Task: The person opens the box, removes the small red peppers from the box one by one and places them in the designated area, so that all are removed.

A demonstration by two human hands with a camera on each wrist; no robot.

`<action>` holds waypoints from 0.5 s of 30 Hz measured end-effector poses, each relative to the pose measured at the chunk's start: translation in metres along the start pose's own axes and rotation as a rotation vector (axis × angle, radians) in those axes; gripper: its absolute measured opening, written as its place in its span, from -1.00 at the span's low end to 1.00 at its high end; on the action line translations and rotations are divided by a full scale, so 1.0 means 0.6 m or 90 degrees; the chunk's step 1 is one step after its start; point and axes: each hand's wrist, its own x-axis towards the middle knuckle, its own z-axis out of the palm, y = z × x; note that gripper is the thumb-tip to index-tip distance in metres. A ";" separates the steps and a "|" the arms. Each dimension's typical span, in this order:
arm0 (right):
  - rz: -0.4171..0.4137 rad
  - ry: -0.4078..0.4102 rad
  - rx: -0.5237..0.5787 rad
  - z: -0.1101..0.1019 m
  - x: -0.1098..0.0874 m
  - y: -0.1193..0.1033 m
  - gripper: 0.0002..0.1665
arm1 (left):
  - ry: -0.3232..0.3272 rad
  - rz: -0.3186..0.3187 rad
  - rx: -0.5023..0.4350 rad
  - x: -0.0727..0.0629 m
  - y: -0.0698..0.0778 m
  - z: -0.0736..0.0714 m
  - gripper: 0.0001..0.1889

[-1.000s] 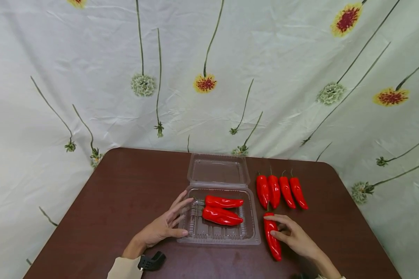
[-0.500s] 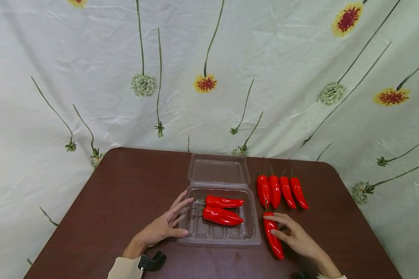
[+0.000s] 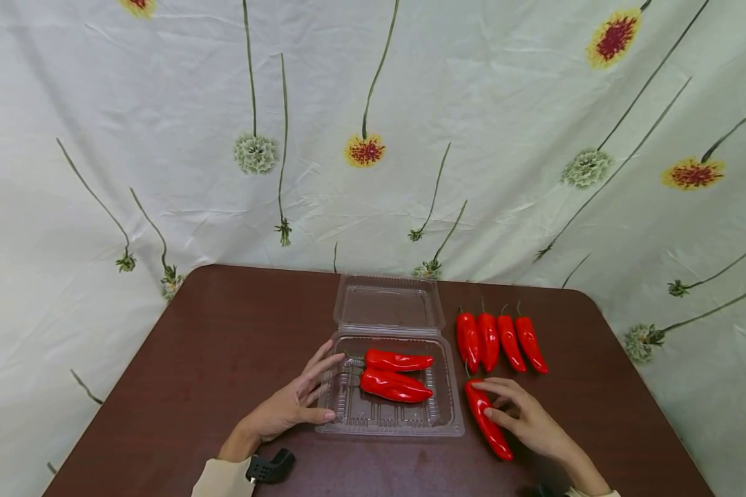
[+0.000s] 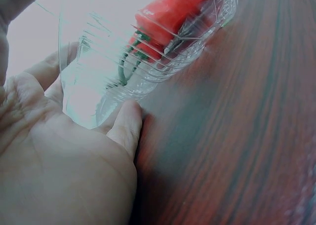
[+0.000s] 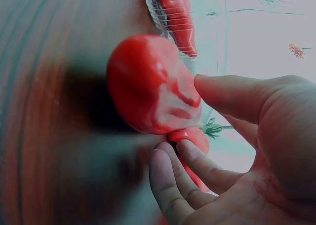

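A clear plastic clamshell container lies with its lid folded back. Two red chili peppers rest crosswise inside, their stems pointing left. My left hand has its fingers spread along the container's left side; in the left wrist view its thumb lies by the lower edge. Right of the container, my right hand pinches a slanted red chili pepper between thumb and fingertips. In the right wrist view this pepper shows its rounded end, and its underside is hidden.
Several red chili peppers lie side by side at the back right, stems away from me. All this sits on a dark brown table. A white cloth with printed flowers hangs behind. A black strap circles my left wrist.
Under my right hand, the chili pepper has turned: its stem end has shifted left and its tip right. The left hand and the container have stayed put.
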 end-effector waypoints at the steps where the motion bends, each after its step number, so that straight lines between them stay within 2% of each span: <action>1: 0.003 0.001 0.000 -0.001 0.000 -0.001 -0.51 | 0.000 0.000 0.000 0.000 0.000 0.000 -0.06; 7: 0.004 0.014 -0.008 -0.010 0.006 -0.006 -0.50 | 0.000 0.004 0.004 0.000 0.004 0.001 -0.06; 15: 0.038 0.008 -0.011 -0.019 0.020 -0.021 -0.49 | 0.002 0.004 0.004 0.000 0.004 0.001 -0.06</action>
